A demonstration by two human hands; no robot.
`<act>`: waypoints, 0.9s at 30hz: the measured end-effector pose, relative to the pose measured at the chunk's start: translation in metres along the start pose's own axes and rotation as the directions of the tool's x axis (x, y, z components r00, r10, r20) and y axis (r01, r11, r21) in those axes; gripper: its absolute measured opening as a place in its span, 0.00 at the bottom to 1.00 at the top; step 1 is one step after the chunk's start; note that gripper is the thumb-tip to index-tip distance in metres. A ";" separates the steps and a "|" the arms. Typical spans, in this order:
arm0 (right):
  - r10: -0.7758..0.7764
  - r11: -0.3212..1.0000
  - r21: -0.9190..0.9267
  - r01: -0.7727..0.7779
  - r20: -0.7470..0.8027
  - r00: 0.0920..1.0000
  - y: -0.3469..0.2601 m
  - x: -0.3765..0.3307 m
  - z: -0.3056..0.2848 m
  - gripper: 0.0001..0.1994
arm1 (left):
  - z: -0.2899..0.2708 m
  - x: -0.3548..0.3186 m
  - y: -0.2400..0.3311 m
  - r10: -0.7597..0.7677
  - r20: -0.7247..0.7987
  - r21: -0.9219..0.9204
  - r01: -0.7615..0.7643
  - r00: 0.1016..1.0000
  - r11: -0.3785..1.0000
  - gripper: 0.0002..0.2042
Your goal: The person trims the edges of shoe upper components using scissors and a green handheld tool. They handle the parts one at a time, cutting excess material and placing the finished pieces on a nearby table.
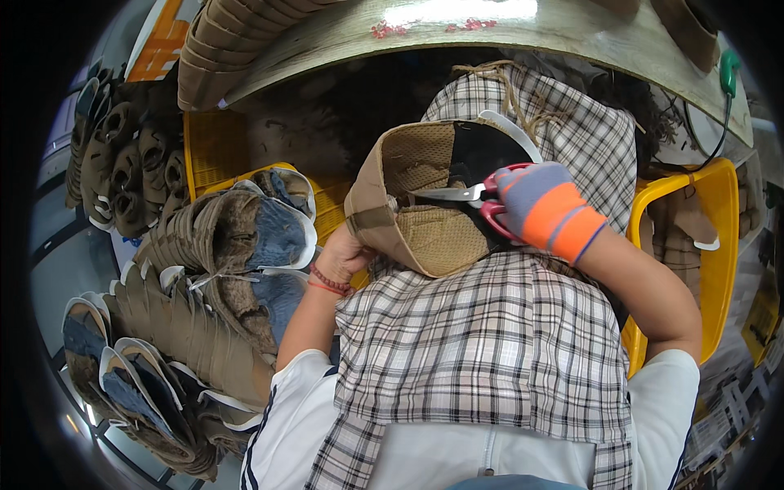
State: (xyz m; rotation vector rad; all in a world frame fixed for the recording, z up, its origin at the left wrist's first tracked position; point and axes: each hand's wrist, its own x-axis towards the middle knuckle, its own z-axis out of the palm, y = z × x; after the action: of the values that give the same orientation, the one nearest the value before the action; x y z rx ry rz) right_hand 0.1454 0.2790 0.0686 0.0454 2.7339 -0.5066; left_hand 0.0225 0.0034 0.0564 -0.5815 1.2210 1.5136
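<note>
L hand (347,255) gripping tan shoe upper (416,204) from below, R hand (545,209) – gloved, closed on red scissors (482,196) – blades at upper's opening, plaid apron (482,343) underneath, stacked uppers (204,269) to left

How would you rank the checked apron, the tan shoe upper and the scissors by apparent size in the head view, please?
1. Checked apron, by far the largest.
2. Tan shoe upper, held in the left hand.
3. Scissors, in the gloved right hand, smallest.

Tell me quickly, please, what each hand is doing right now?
Left hand: closed on the tan shoe upper.
Right hand: gloved, closed on red-handled scissors.
</note>
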 end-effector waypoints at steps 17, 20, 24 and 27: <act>-0.093 0.995 0.057 0.085 0.148 0.985 0.014 -0.002 -0.017 0.22 | -0.011 0.011 -0.008 -0.007 0.150 0.070 -0.004 0.989 0.998 0.19; -0.039 0.997 0.074 0.018 0.295 0.955 0.016 0.003 -0.010 0.32 | -0.012 0.013 -0.007 0.001 0.191 0.092 -0.019 0.982 0.996 0.20; 0.001 1.000 0.026 -0.010 0.324 0.946 0.009 0.002 -0.021 0.31 | -0.010 0.013 -0.007 -0.002 0.197 0.068 -0.012 0.980 0.998 0.21; -0.045 0.999 0.016 0.042 0.212 0.976 0.007 -0.003 -0.026 0.32 | -0.011 0.014 -0.007 -0.013 0.180 0.074 0.000 0.984 0.997 0.22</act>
State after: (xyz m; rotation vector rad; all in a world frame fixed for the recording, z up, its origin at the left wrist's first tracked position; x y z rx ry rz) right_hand 0.1400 0.2945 0.0897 -0.0625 2.5274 -0.5077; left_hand 0.0222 -0.0017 0.0376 -0.3896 1.1285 1.4755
